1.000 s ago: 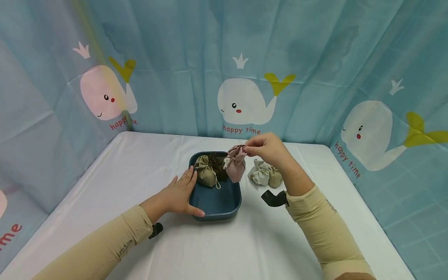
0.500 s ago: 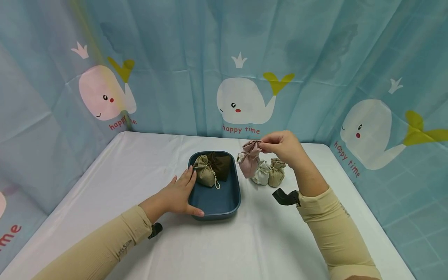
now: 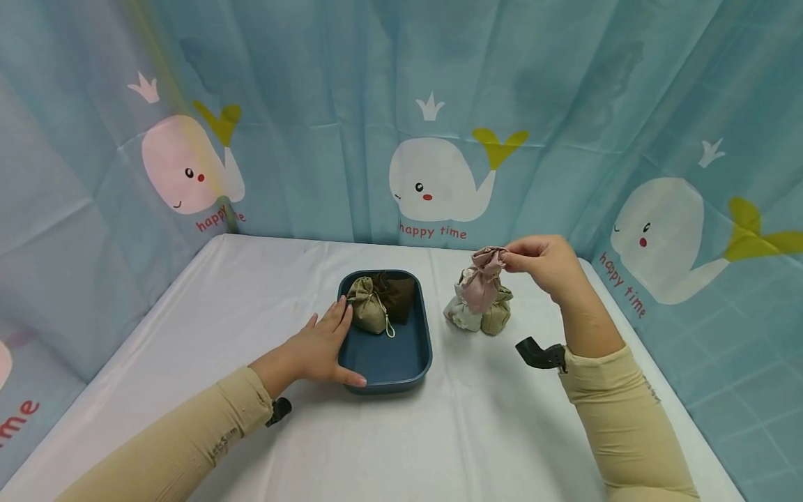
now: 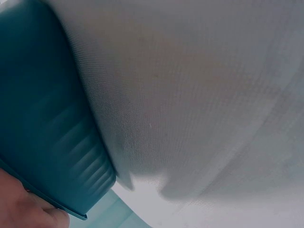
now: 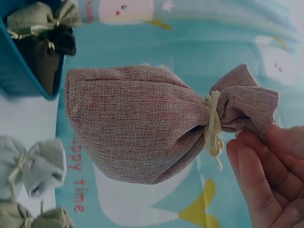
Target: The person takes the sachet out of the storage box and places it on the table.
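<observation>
My right hand (image 3: 544,263) pinches the gathered top of a pink drawstring pouch (image 3: 482,286) and holds it up in the air. In the right wrist view this pink pouch (image 5: 137,126) is tied at the neck with a cream cord. Below and behind it stand a whitish pouch (image 3: 463,317) and a light olive pouch (image 3: 498,315) on the table. My left hand (image 3: 318,346) rests with spread fingers against the left rim of a dark blue tray (image 3: 401,385). Inside the tray's far end sit a khaki pouch (image 3: 366,312) and a dark brown pouch (image 3: 397,298).
A white cloth (image 3: 401,446) covers the table. Light blue curtains (image 3: 351,139) with printed whales hang behind it and along both sides. In the left wrist view the tray's outer wall (image 4: 57,109) stands beside the cloth.
The right hand has carried the pink pouch rightward, from above the tray's right edge to over the whitish and light olive pouches. The left hand has stayed at the tray.
</observation>
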`<state>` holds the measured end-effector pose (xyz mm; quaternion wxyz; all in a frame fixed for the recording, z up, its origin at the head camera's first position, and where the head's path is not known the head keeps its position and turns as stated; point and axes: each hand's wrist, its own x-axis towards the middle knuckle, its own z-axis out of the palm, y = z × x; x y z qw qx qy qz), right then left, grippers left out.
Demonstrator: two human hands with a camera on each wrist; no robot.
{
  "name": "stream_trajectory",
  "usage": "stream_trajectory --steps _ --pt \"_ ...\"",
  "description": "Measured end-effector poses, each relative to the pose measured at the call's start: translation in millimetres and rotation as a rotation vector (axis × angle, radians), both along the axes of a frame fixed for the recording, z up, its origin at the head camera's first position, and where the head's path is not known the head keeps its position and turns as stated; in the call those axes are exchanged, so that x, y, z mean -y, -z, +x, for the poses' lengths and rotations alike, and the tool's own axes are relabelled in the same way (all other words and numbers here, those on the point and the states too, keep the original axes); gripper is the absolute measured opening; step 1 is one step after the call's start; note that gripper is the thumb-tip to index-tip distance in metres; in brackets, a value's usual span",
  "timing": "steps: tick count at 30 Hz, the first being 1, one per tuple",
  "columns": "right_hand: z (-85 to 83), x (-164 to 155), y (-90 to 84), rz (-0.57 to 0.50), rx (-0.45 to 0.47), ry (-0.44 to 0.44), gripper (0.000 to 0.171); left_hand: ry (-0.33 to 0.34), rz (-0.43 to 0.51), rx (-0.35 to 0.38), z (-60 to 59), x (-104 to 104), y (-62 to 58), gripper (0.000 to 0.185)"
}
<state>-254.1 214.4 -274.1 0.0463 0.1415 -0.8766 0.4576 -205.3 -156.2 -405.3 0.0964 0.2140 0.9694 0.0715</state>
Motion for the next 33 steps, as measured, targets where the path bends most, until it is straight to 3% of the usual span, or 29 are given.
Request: stream_trajectory --steps 13,19,33 --pt "-2.3 -34 7.5 0.03 -0.055 0.108 0.031 0.005 -0.005 -0.004 -0.7 1 1.3 0.132" --pt "-2.0 -48 9.1 0.043 -0.076 0.119 0.031 0.004 -0.007 -0.005 -0.1 1 0.0 0.131" --pt "-0.9 -73 18.5 0.083 -0.027 0.181 0.035 0.009 0.013 0.0 3.5 0 -5.2 0.128"
